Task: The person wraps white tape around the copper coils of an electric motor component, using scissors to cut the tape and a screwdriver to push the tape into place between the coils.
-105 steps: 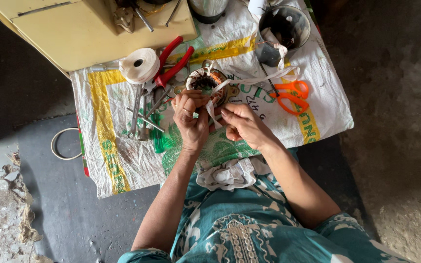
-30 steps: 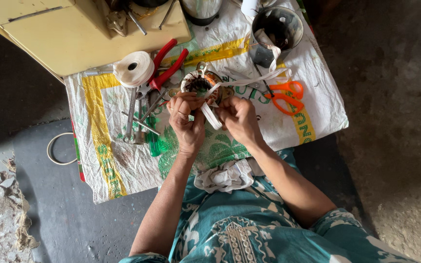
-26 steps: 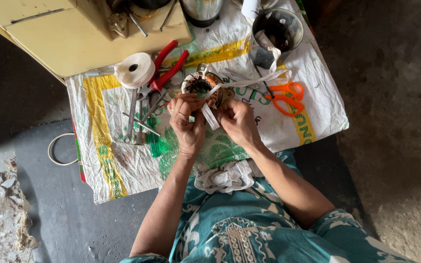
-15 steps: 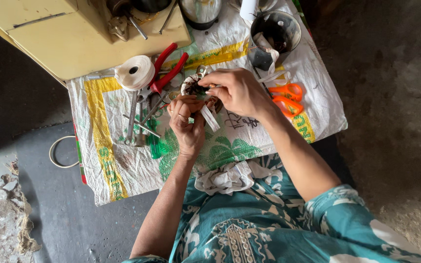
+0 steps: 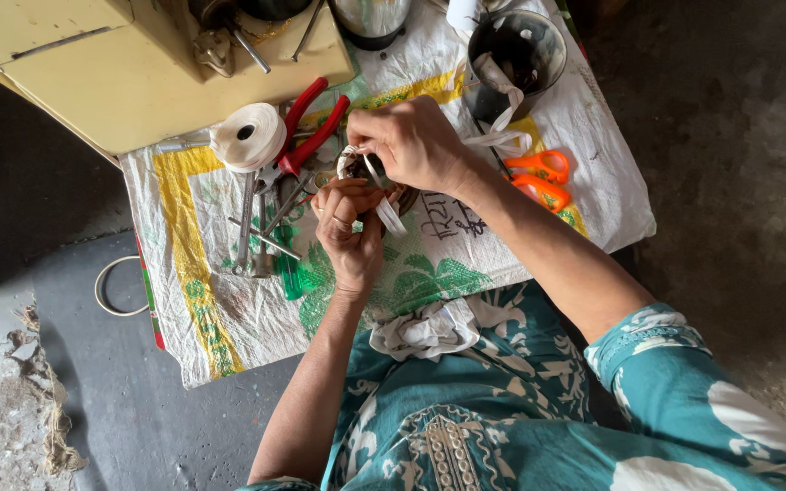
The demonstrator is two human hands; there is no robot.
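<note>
Coil point(image 5: 377, 177) held between both hands.
Left hand point(image 5: 349, 235) grips it from below; right hand point(image 5: 411, 144), above, pinches white tape point(image 5: 387, 215); pliers point(image 5: 307, 132) just left.

One roll of white tape point(image 5: 247, 136), one pair of red-handled pliers point(image 5: 313, 123), one pair of orange-handled scissors point(image 5: 539, 177), one dark round metal pot point(image 5: 513, 56), two hands.
</note>
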